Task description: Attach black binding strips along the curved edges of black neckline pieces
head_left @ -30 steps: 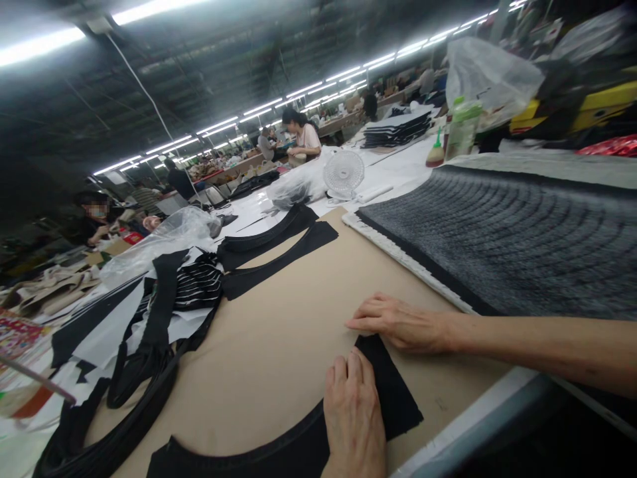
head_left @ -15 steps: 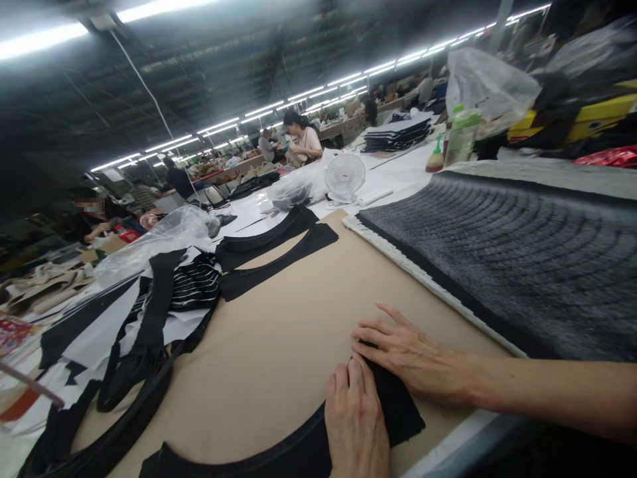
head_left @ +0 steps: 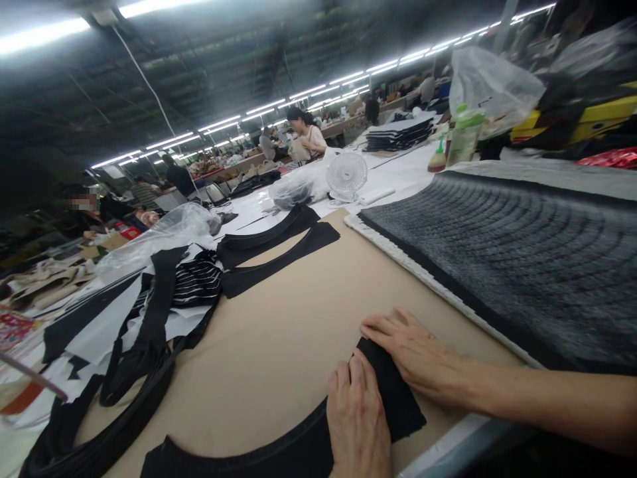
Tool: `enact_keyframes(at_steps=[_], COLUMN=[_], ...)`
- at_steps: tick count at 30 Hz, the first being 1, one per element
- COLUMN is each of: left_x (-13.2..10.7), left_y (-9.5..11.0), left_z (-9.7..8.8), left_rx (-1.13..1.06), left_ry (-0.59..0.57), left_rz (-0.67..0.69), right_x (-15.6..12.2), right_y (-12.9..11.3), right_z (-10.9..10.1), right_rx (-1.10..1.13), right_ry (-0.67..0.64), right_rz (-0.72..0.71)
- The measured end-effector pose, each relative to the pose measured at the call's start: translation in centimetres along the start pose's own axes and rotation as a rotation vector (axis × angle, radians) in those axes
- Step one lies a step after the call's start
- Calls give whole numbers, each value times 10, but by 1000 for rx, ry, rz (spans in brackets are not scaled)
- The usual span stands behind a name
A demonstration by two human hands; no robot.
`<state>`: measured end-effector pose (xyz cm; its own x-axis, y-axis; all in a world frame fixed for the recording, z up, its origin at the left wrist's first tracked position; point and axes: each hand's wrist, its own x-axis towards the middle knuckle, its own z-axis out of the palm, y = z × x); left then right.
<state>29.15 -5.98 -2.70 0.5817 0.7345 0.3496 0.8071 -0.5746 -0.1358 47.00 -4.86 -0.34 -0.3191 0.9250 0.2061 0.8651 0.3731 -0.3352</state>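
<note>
A curved black fabric piece (head_left: 279, 446) lies on the tan board (head_left: 279, 345) near the front edge, its wide end at the right. My left hand (head_left: 357, 418) rests on this piece with bent fingers pressed together, the tips at its inner edge. Just to the right, my right hand (head_left: 423, 352) lies over the upper corner of the wide end, fingers stretched out and pointing left. The undersides of both hands are hidden. Farther back on the board are two more curved black strips (head_left: 283, 255).
A dark textured sheet (head_left: 497, 252) covers a pale-edged slab at right. Black strips and striped cloth (head_left: 196, 279) pile up at left. Behind stand a small fan (head_left: 347, 174), a glue bottle (head_left: 438, 158) and a green-capped bottle (head_left: 466, 136). Other people work farther off.
My right hand has shifted slightly right along the fabric, and its fingers have drawn closer together, baring more of the corner. My left hand stays nearly in place.
</note>
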Motion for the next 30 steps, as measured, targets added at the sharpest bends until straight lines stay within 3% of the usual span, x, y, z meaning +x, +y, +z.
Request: enact_keyframes(at_steps=[2,8,11,15,20,24,27,30], left_x=[0,-5,-12,-22,-32,-39,-42,-48], left_y=[-1,4,2,-16,-17,-8,-25,-56], left_z=[-1,7,10,4,7,15,3,-15], left_rx=[-7,-41,-111,-371,-462,-449,-585,-675], left_ry=[-11,28,67,31,105,167,135,163], left_rz=[9,-24,-118,-179,-233,-218,-215,-314], right_x=[2,-5,-5,-1,-3,-7,-8,-8], right_y=[0,-2,0,-2,-14,-14,-10,-9], right_z=[-3,-6,-5,-7,-2,5,6,5], right_rx=[35,36,92,129,46,54,68,42], right_ry=[8,-51,-79,-17,-72,-113,-106,-57], right_rz=[32,-158,-103,-43,-264,-255,-245,-229])
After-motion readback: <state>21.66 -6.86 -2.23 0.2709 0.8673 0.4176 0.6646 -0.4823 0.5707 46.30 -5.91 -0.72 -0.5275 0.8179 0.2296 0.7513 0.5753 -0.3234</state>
